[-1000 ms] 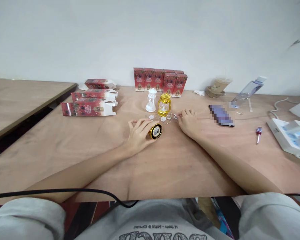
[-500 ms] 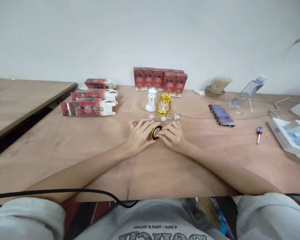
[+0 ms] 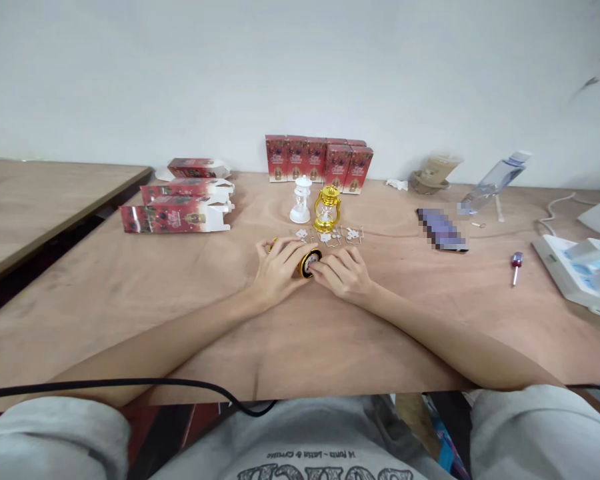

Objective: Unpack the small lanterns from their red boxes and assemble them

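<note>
- The wooden table point(image 3: 130, 293) carries everything; both forearms lie across it from the near edge and the hands meet in the middle.
- Flattened red cartons point(image 3: 176, 217) lie to the left, and a row of upright red boxes point(image 3: 318, 159) stands against the wall.
- To the right are a tilted clear bottle point(image 3: 490, 183), a white device point(image 3: 577, 273) and a small red-handled screwdriver point(image 3: 517, 263).
- A gold lantern point(image 3: 327, 209) and a white lantern point(image 3: 301, 200) stand side by side just beyond the hands, with small white and wire parts point(image 3: 339, 235) scattered in front of them.
- The left hand point(image 3: 276, 270) rests its wrist on the table, fingers curled around a gold-rimmed round base point(image 3: 307, 262), holding it on its side just in front of the parts.
- The right hand point(image 3: 346, 275) lies palm down, its bent fingertips pressed against the open face of the base; whether they pinch a small piece there cannot be told.
- Judging by this, the step in hand looks like work on the face of the base, perhaps fitting or seating a part. The next move would call for a steady left grip while the right fingertips work with fine, light pressure.
</note>
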The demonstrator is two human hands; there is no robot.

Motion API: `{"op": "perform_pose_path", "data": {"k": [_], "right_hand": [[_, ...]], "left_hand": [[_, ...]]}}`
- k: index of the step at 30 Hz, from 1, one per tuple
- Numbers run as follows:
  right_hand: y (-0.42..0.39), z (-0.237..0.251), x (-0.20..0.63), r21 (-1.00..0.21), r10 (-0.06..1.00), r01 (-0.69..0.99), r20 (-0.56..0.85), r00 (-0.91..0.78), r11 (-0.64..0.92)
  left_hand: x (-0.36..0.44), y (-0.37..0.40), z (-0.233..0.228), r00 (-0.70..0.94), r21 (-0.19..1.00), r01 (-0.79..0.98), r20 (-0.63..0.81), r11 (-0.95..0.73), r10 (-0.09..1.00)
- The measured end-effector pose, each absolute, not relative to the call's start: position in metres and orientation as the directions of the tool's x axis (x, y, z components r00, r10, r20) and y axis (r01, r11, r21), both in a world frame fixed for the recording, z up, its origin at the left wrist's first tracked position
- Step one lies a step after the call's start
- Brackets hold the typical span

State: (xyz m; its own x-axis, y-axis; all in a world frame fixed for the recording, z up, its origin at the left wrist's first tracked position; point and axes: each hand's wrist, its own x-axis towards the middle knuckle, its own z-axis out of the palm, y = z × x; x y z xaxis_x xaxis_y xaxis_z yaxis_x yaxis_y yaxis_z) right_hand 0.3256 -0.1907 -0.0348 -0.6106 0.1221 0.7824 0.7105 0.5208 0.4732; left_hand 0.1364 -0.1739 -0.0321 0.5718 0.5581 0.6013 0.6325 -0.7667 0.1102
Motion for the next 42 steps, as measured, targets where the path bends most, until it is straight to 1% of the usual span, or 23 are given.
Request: {"op": "perform_pose_path", "data": {"k": [8,13,17,19,21,23,25,26,28,30,33,35,37,39,42], "right_hand": [[-0.188,-0.036,0.325,0.416,0.111,0.702,0.812,-0.573,0.578],[-0.186,-0.035,0.327,0.332,0.142,0.664,0.821,-0.553,0.670],[-0.187,-0.035,0.326,0.313,0.129,0.659,0.837,-0.532,0.684],[-0.187,-0.037,0.327,0.284,0.147,0.661,0.843,-0.517,0.694],[-0.185,-0.041,0.331,0.220,0.190,0.679,0.859,-0.475,0.700],[-0.179,-0.045,0.338,0.130,0.258,0.734,0.883,-0.391,0.667],[-0.169,-0.048,0.350,0.055,0.348,0.817,0.887,-0.304,0.574],[-0.163,-0.050,0.357,0.036,0.395,0.860,0.878,-0.271,0.509],[-0.150,-0.053,0.370,0.040,0.483,0.929,0.846,-0.228,0.369],[-0.139,-0.055,0.382,0.069,0.559,0.964,0.803,-0.206,0.256],[-0.129,-0.058,0.392,0.092,0.655,0.982,0.735,-0.177,0.162],[-0.127,-0.059,0.394,0.083,0.694,0.988,0.704,-0.151,0.131],[-0.129,-0.058,0.393,0.063,0.700,0.991,0.702,-0.128,0.119],[-0.136,-0.056,0.387,0.030,0.668,0.988,0.734,-0.124,0.152],[-0.153,-0.052,0.372,-0.003,0.551,0.949,0.815,-0.179,0.314]], "left_hand": [[0.136,-0.173,-0.033,0.579,0.086,0.608,0.631,-0.789,0.515],[0.137,-0.174,-0.032,0.574,0.098,0.617,0.623,-0.781,0.532],[0.137,-0.174,-0.032,0.573,0.105,0.618,0.619,-0.779,0.538],[0.137,-0.174,-0.031,0.568,0.109,0.622,0.618,-0.776,0.543],[0.137,-0.175,-0.031,0.554,0.116,0.637,0.618,-0.762,0.557],[0.136,-0.176,-0.030,0.537,0.123,0.658,0.616,-0.743,0.576],[0.136,-0.176,-0.030,0.522,0.130,0.676,0.611,-0.725,0.596],[0.136,-0.176,-0.030,0.520,0.133,0.680,0.606,-0.721,0.602],[0.136,-0.176,-0.031,0.520,0.140,0.678,0.602,-0.722,0.606],[0.137,-0.175,-0.031,0.525,0.144,0.670,0.601,-0.728,0.602],[0.137,-0.175,-0.031,0.532,0.151,0.663,0.593,-0.733,0.604],[0.137,-0.175,-0.030,0.535,0.158,0.664,0.583,-0.731,0.612],[0.137,-0.176,-0.030,0.533,0.159,0.666,0.581,-0.728,0.615],[0.137,-0.176,-0.030,0.532,0.155,0.667,0.586,-0.729,0.612],[0.137,-0.175,-0.030,0.536,0.147,0.668,0.585,-0.729,0.609]]}}
